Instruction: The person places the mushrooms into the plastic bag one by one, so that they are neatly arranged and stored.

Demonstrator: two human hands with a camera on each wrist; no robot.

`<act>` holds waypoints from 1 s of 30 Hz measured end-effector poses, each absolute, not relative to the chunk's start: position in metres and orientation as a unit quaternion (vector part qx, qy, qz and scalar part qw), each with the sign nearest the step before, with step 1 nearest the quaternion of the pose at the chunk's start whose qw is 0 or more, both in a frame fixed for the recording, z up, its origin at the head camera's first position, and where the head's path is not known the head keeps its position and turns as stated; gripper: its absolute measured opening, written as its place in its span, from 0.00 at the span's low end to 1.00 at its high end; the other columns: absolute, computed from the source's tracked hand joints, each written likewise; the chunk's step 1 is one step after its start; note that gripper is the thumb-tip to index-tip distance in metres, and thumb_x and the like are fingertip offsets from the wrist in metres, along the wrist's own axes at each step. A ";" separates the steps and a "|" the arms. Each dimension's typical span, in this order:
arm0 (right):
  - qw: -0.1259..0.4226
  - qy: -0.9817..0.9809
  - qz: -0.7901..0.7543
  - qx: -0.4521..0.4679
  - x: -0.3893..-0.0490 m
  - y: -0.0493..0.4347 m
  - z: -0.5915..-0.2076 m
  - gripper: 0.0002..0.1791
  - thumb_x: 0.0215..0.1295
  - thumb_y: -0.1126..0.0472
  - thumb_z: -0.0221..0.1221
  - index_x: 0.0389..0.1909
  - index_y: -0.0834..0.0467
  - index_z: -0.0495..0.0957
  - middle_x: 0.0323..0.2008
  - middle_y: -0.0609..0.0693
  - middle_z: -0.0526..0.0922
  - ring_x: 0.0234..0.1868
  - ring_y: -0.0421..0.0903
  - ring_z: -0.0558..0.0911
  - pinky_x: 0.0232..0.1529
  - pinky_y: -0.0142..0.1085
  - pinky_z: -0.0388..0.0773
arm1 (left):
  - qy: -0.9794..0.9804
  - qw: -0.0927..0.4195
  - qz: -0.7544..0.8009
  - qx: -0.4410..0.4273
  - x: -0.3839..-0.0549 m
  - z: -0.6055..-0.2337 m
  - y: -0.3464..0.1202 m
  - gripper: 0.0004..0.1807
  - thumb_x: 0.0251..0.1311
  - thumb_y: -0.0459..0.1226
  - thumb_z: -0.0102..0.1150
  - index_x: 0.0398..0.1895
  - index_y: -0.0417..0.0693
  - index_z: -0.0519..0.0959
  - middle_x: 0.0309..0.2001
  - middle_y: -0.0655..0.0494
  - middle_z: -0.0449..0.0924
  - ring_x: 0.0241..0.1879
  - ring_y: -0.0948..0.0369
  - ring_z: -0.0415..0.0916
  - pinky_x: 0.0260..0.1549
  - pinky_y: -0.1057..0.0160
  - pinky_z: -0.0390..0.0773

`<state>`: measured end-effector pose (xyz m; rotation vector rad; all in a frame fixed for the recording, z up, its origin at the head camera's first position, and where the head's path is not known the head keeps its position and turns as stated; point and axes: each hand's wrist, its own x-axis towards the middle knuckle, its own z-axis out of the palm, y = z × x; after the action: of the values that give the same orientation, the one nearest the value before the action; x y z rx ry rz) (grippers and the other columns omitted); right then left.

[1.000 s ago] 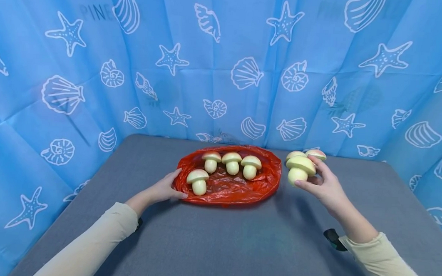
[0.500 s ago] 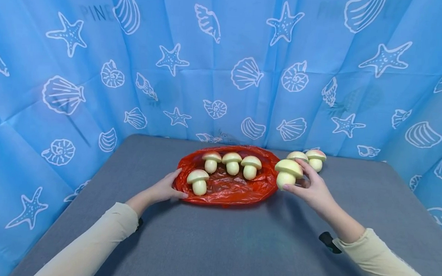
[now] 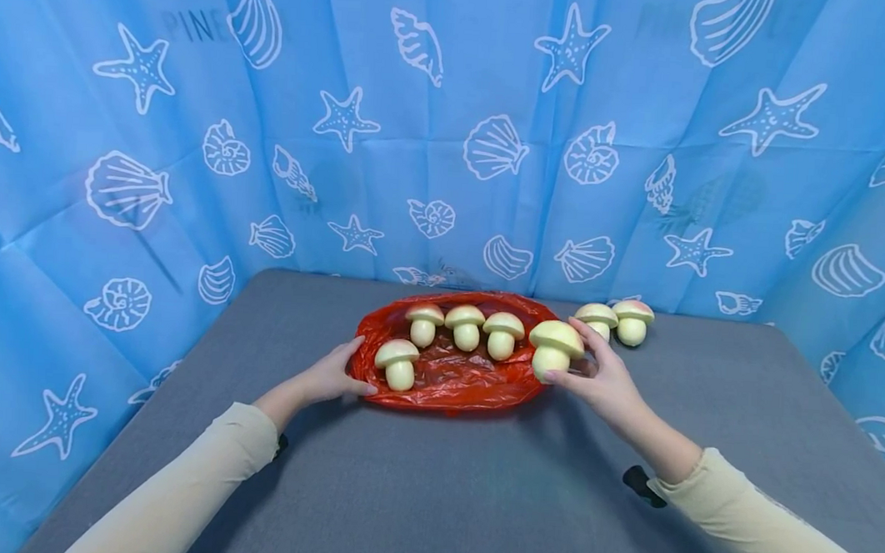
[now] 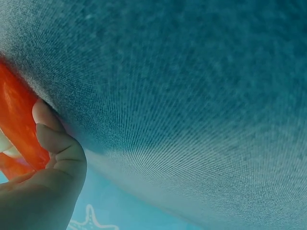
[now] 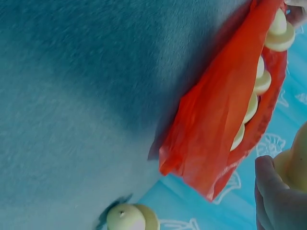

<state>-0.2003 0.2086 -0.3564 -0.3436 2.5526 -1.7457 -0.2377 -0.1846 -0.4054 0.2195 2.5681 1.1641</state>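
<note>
A red plastic bag [image 3: 454, 397] lies with its mouth spread wide on the grey table. Several pale yellow toy mushrooms [image 3: 465, 326] stand inside, most in a row at the back and one near the left end. My left hand [image 3: 328, 377] holds the bag's left rim, thumb in front; the left wrist view shows the red plastic [image 4: 17, 115] between thumb and fingers. Between the thumb and fingers of my right hand [image 3: 608, 384] is another toy mushroom [image 3: 555, 347], upright, overlapping the bag's right end. In the right wrist view this mushroom [image 5: 298, 160] is partly cut off.
Two more toy mushrooms, a nearer one [image 3: 596, 316] and one with a reddish cap [image 3: 633, 322], stand at the table's back right. Behind the grey table [image 3: 431, 493] hangs a blue curtain [image 3: 419, 142] printed with shells and starfish.
My right hand has carried its mushroom leftward, from in front of the two standing mushrooms to the bag's right rim. The left hand and the bag stay in place.
</note>
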 end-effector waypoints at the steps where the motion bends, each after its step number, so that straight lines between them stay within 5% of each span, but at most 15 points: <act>1: 0.016 0.820 -0.562 -0.111 -0.201 0.207 -0.357 0.46 0.63 0.64 0.64 0.75 0.64 0.46 0.65 0.67 0.59 0.58 0.66 0.70 0.44 0.26 0.75 | 0.898 0.156 0.405 0.077 -0.237 -0.405 -0.184 0.54 0.56 0.41 0.68 0.76 0.36 0.42 0.73 0.29 0.41 0.72 0.36 0.42 0.66 0.38 0.50; 21: 0.044 0.804 -0.581 -0.120 -0.210 0.161 -0.371 0.45 0.61 0.65 0.65 0.74 0.64 0.50 0.67 0.65 0.59 0.59 0.65 0.72 0.54 0.44 0.74 | 0.911 0.132 0.378 0.095 -0.236 -0.411 -0.180 0.59 0.53 0.44 0.72 0.76 0.33 0.40 0.72 0.29 0.43 0.70 0.36 0.46 0.65 0.39 0.54; 30: 0.046 0.820 -0.560 -0.110 -0.216 0.140 -0.382 0.45 0.60 0.60 0.67 0.73 0.61 0.53 0.66 0.64 0.62 0.55 0.58 0.72 0.50 0.43 0.74 | 0.913 0.130 0.374 0.095 -0.235 -0.410 -0.179 0.60 0.52 0.45 0.72 0.76 0.33 0.40 0.72 0.29 0.44 0.70 0.37 0.48 0.64 0.39 0.55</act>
<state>-0.2164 0.1395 -0.3817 -0.3370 2.5022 -1.7102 -0.2350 -0.1786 -0.4097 0.2775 2.6538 1.0864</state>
